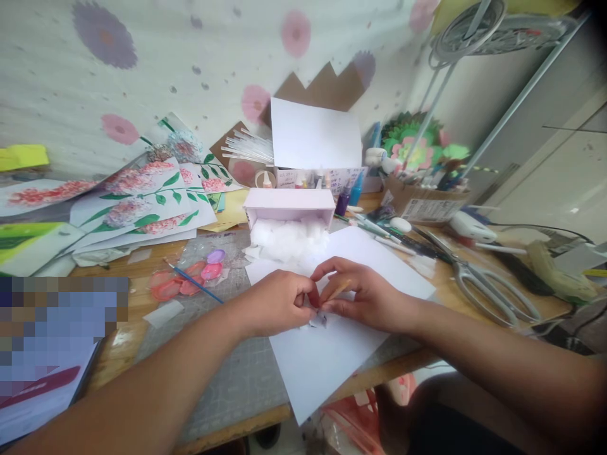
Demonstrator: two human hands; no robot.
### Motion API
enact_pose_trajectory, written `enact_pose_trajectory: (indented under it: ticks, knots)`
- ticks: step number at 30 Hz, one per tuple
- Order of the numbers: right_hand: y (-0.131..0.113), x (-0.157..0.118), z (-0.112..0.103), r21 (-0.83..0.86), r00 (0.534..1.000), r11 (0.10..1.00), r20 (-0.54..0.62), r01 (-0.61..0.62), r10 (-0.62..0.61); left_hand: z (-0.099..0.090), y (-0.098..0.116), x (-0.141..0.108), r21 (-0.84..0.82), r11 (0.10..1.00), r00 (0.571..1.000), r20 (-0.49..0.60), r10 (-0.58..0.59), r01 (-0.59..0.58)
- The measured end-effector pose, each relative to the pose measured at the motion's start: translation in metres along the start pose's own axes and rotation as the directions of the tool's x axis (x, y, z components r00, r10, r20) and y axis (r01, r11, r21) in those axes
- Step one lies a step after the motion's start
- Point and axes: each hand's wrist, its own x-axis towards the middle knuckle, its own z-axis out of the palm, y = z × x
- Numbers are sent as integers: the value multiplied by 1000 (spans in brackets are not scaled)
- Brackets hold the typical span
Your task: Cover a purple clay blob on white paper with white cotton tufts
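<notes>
The left hand point(279, 303) and the right hand point(355, 294) meet at the centre of the work, thumbs and fingertips drawn together and pinched on a small white piece point(320, 320). The piece sits at and just below the fingertips, partly hidden by them; its exact form and material cannot be determined. Beneath the hands lies a white paper sheet point(327, 373), set askew on a grey cutting mat point(208, 366), one corner projecting past the front edge of the wooden bench point(135, 270). Judged from the grip, the step in hand is fine two-handed shaping or parting of the piece; the next move appears to call for a light, steady pinch with both hands kept close over the sheet. Directly beyond stands an open white box point(290, 198), with fluffy white stuffing point(287, 237) at its front. To the left, a blue paintbrush point(196, 282) lies beside coral and purple pieces point(211, 272). To the right, large metal shears point(493, 284) rest well apart from the hands. Flower pictures point(137, 196) lie at the far left.
</notes>
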Motion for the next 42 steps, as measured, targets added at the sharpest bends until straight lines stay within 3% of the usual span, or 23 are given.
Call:
enact_pose_trajectory:
  ticks: [11, 18, 23, 26, 30, 33, 35, 39, 42]
  knots:
    - [2, 8, 11, -36, 997, 997, -36, -73, 71, -6, 0, -1, -36, 999, 999, 28, -37, 38]
    - [15, 7, 14, 228, 979, 959, -78, -168, 190, 1, 5, -2, 103, 994, 998, -45, -38, 43]
    - [8, 5, 8, 452, 942, 854, -79, -258, 327, 5, -2, 2, 99, 995, 997, -74, -17, 24]
    - [3, 5, 4, 505, 938, 823, -71, -260, 340, 7, -7, 3, 86, 996, 997, -80, 6, 1]
    - [12, 8, -6, 358, 923, 908, -229, -216, 310, 8, -7, 3, 71, 997, 995, -98, -13, 20]
    - [28, 13, -18, 176, 878, 967, -414, -183, 241, 8, -5, 3, 54, 997, 994, -102, -46, 52]
    - [37, 17, -25, 126, 856, 974, -466, -187, 225, 7, -4, 3, 52, 997, 992, -112, -57, 63]
    - [46, 28, -27, 137, 835, 966, -485, -220, 259, 5, -4, 2, 6, 998, 993, -97, -67, 68]
    - [47, 36, -21, 257, 778, 926, -506, -276, 373, 1, -5, 1, -29, 998, 992, -115, -59, 56]
